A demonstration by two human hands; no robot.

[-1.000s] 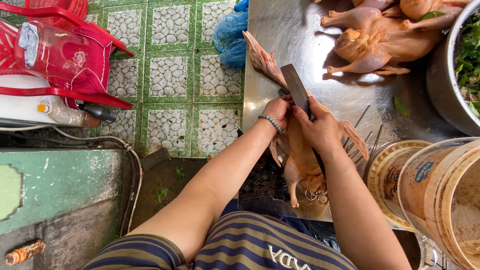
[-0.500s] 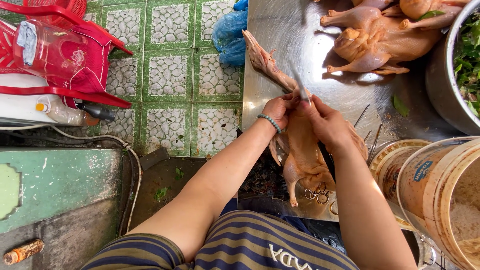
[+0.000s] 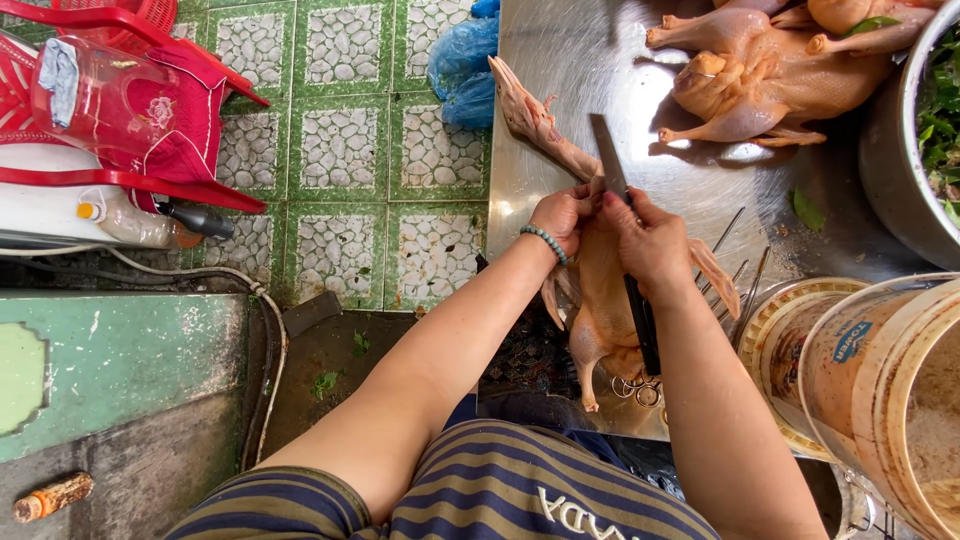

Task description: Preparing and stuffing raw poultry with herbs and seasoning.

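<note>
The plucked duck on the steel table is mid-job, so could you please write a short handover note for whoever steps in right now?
Left hand: grips the plucked duck near the base of its neck.
Right hand: holds the cleaver, blade pointing away over the neck.
The duck lies on the steel table; other birds lie farther back.
Done: no cut visible.
Left: judging by the grip, probably the neck cut.

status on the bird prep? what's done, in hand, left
Done: at least two plucked birds lie at the far end of the steel table.
In hand: the left hand steadies a plucked duck at the neck base while the right hand holds a cleaver there.
Left: its neck looks attached; the skewers lie unused.
</note>
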